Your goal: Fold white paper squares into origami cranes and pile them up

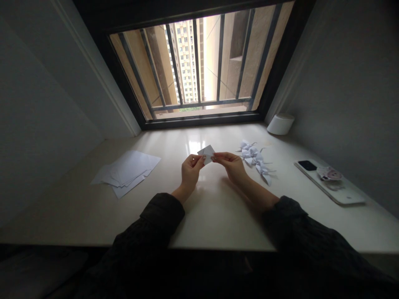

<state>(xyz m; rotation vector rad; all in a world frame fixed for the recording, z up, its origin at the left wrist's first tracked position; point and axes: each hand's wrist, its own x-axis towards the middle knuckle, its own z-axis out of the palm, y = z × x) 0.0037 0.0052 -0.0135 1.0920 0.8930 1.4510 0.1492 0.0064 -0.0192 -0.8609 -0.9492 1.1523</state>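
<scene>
A small folded piece of white paper is held just above the pale tabletop, in the middle of the view. My left hand pinches its left edge with thumb and fingers. My right hand pinches its right edge. Both forearms wear dark sleeves and reach in from the near edge. To the right of my right hand lies a cluster of several folded white paper cranes.
A loose stack of white paper sheets lies at the left. A white phone with a round grip on its back lies at the right. A white roll stands at the back right corner, below a barred window.
</scene>
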